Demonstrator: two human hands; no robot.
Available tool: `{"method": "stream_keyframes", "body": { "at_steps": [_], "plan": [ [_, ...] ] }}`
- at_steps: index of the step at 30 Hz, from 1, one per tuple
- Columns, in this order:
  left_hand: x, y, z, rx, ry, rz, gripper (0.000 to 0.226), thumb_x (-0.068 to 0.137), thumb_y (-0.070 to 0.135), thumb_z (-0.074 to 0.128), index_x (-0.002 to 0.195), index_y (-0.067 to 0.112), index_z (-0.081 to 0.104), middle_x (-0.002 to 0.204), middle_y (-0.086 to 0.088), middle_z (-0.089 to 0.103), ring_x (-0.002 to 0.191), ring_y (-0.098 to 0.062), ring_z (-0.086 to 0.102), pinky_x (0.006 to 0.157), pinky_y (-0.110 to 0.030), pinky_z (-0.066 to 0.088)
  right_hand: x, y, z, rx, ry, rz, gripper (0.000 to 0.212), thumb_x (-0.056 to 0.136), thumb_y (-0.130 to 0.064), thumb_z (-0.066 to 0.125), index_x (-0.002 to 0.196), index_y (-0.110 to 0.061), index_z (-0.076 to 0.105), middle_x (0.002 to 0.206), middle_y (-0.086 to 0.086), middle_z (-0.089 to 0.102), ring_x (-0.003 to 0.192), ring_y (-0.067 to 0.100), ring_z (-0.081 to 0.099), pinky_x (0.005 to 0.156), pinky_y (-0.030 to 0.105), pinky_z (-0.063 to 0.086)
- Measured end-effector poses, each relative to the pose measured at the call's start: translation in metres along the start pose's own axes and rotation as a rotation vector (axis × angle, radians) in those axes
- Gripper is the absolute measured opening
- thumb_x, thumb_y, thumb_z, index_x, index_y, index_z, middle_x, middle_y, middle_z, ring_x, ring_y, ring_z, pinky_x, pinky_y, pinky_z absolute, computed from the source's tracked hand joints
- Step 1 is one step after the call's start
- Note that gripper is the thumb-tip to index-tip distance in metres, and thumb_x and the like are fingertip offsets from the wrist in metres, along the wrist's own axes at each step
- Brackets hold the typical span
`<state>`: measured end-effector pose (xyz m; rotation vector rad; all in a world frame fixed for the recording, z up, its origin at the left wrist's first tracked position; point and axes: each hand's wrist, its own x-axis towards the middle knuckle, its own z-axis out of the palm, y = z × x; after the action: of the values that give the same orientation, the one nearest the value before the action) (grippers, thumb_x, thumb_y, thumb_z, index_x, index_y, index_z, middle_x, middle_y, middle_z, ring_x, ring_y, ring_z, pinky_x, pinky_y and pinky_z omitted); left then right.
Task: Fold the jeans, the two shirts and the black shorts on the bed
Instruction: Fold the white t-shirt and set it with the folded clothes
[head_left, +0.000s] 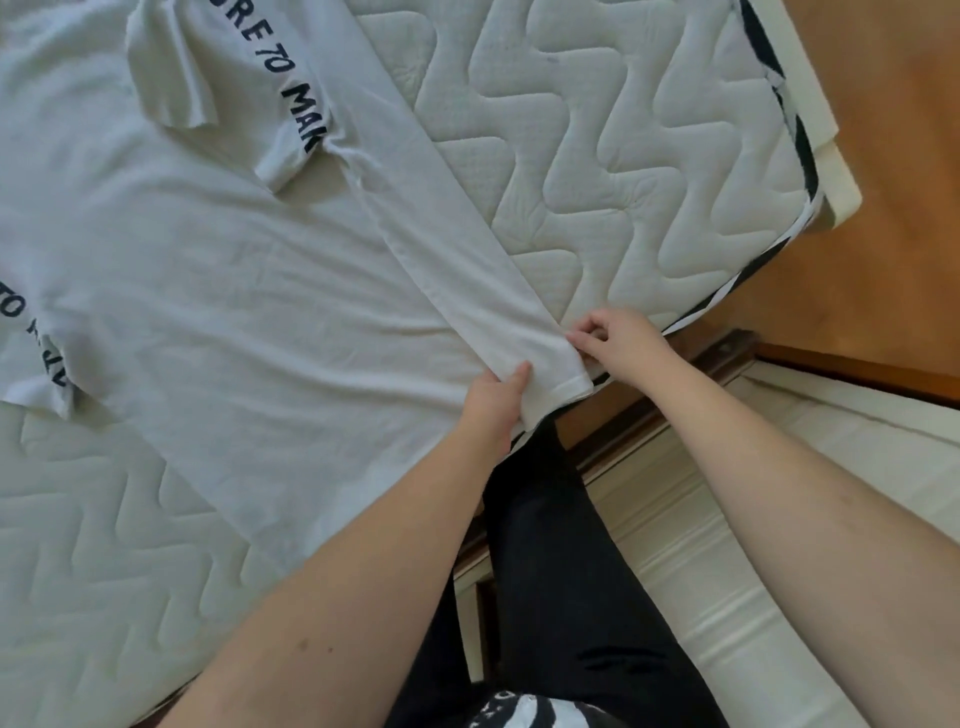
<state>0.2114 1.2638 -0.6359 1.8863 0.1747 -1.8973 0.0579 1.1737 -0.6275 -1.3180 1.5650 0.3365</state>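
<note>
White shirt (218, 291) flat on bed (623, 156), long axis running away up-left from both hands; left hand (496, 397) and right hand (618, 340) pinch hem corner, right grip probably

A single wide-angle head view looks steeply down and forward from above the near edge of the bed (623, 156), close over it and tilted, so that edge runs diagonally across the picture. The bed's far right corner, wooden floor (893, 218) and the person's own legs (561, 571) fall inside it.
</note>
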Motion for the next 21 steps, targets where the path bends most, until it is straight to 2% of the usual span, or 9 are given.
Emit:
{"method": "stream_keyframes", "body": {
  "at_steps": [4,5,7,9,11,15,18,21],
  "plan": [
    [0.000,-0.010,0.002,0.058,-0.057,-0.007,0.062,0.084,0.041,0.069,0.136,0.012,0.052,0.122,-0.006,0.066,0.109,-0.028,0.064,0.099,-0.048,0.051,-0.013,0.006,0.008,0.058,-0.069,0.007,0.030,0.091,-0.048,0.062,0.106,-0.023,0.065,0.097,-0.006,0.066,0.088,0.013,0.061,0.070,0.027,0.046],
    [0.000,-0.011,0.000,0.073,-0.062,-0.002,0.061,0.084,0.041,0.069,0.136,0.012,0.052,0.121,-0.006,0.066,0.109,-0.028,0.064,0.099,-0.048,0.051,-0.016,0.007,0.012,-0.008,-0.092,-0.001,0.031,0.090,-0.048,0.064,0.105,-0.021,0.066,0.094,-0.004,0.066,0.087,0.015,0.061,0.070,0.029,0.046],
    [0.000,-0.008,-0.006,0.069,-0.032,0.002,0.042,0.092,0.035,0.066,0.127,0.013,0.057,0.116,-0.006,0.068,0.104,-0.026,0.066,0.095,-0.045,0.054,-0.019,0.008,0.018,-0.119,-0.091,-0.005,0.029,0.090,-0.046,0.064,0.098,-0.018,0.067,0.088,-0.001,0.065,0.082,0.020,0.060,0.067,0.031,0.044],
    [0.004,-0.008,-0.014,0.045,0.021,0.032,0.021,0.096,0.026,0.062,0.114,0.015,0.061,0.112,-0.005,0.069,0.098,-0.022,0.069,0.090,-0.038,0.057,-0.022,0.012,0.021,-0.076,-0.029,0.018,0.031,0.092,-0.044,0.062,0.093,-0.014,0.066,0.085,0.003,0.064,0.081,0.024,0.060,0.063,0.031,0.041],
    [0.008,-0.009,-0.024,0.050,0.093,0.092,0.012,0.097,0.021,0.061,0.107,0.014,0.062,0.110,-0.006,0.070,0.092,-0.018,0.070,0.081,-0.029,0.058,-0.025,0.017,0.022,-0.013,0.018,0.044,0.030,0.094,-0.043,0.060,0.095,-0.014,0.066,0.090,0.004,0.066,0.083,0.022,0.061,0.065,0.031,0.042],
    [0.006,-0.016,-0.024,0.083,0.075,0.100,0.018,0.100,0.017,0.057,0.113,0.007,0.064,0.107,-0.009,0.071,0.090,-0.017,0.070,0.072,-0.021,0.057,-0.037,0.026,0.030,0.225,0.176,0.119,0.011,0.099,-0.031,0.055,0.103,-0.024,0.063,0.100,-0.007,0.065,0.091,0.013,0.060,0.069,0.026,0.046],
    [0.003,-0.017,-0.019,0.193,0.058,0.090,0.019,0.097,0.014,0.061,0.114,0.008,0.065,0.098,-0.004,0.070,0.086,-0.015,0.069,0.078,-0.025,0.059,-0.048,0.027,0.034,0.340,0.228,0.147,0.021,0.101,-0.037,0.049,0.112,-0.025,0.062,0.100,-0.012,0.061,0.096,0.010,0.056,0.065,0.017,0.038],
    [0.002,-0.020,-0.017,0.332,0.046,0.044,0.019,0.093,0.016,0.066,0.110,0.008,0.066,0.092,-0.004,0.072,0.084,-0.019,0.072,0.084,-0.035,0.059,-0.050,0.023,0.038,0.326,0.170,0.114,0.032,0.097,-0.044,0.054,0.120,-0.022,0.062,0.104,-0.010,0.060,0.097,0.009,0.054,0.068,0.018,0.039]
  ]
}}
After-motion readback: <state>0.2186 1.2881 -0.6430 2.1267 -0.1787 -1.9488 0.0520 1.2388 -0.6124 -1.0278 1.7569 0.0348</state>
